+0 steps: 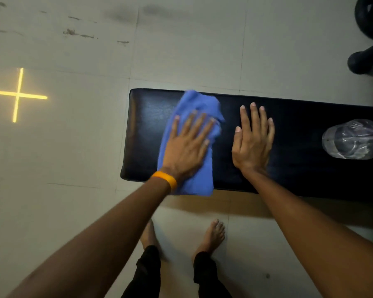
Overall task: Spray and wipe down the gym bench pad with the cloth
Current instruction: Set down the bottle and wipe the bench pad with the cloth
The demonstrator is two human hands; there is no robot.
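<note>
the blue cloth was pressed flat by the spread left hand for wiping, the pad steadied by the open right hand at three o'clock.

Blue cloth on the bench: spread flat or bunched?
Mostly spread. The blue cloth lies across the bench pad under the flat left hand, its near end overhanging the edge; the far end is rumpled.

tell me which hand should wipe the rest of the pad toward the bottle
Left. The left hand already presses flat on the blue cloth on the bench pad. The right hand lies bare on the pad, between cloth and bottle.
</note>
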